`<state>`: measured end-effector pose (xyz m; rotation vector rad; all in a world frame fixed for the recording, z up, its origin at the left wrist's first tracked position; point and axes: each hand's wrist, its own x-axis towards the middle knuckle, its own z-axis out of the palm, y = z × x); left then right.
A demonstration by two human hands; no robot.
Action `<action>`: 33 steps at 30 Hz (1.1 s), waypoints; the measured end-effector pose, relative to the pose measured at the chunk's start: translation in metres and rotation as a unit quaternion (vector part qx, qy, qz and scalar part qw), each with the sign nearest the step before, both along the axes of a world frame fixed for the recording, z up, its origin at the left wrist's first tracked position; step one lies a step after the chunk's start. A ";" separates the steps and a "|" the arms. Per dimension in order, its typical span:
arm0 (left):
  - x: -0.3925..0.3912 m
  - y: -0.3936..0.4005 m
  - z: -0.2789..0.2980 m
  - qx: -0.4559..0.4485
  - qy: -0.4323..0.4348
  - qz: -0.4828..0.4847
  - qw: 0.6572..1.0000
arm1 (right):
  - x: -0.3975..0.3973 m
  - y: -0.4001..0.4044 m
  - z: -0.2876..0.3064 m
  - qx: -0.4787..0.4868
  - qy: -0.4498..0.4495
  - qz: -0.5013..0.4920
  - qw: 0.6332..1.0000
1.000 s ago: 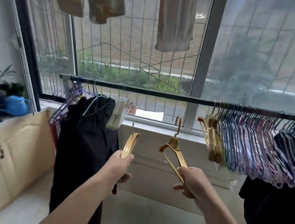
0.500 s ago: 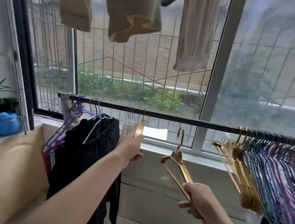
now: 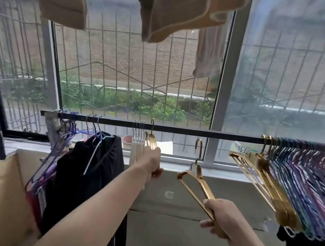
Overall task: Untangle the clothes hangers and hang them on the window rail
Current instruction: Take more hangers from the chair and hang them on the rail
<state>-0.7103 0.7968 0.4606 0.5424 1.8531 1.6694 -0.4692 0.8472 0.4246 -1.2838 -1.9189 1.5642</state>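
My left hand grips a gold hanger whose hook sits over the black window rail. My right hand grips a second gold hanger, held below the rail.

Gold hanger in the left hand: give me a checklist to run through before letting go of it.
1. Hook over the rail: the left gold hanger has its hook at the bar, apparently over it. Ok, hedged.
2. Left hand grips that hanger below the hook. Ok.
3. Neighbours: the pale hangers hang right beside it; whether they touch, cannot tell.
4. Free rail to its right, up to the gold hangers on the rail. Ok.
5. Second gold hanger, gripped by the right hand, has its hook below the rail. Not ok yet.
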 end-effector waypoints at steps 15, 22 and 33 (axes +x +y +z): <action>-0.019 -0.013 0.018 -0.035 -0.066 -0.008 0.997 | -0.010 -0.003 0.000 -0.009 0.006 -0.013 1.000; 0.002 -0.030 -0.004 -0.066 -0.037 -0.076 0.994 | -0.017 -0.004 0.000 -0.002 0.007 0.002 1.000; -0.008 -0.089 -0.013 -0.117 0.175 -0.053 0.976 | -0.052 -0.006 0.013 0.079 0.069 0.007 0.995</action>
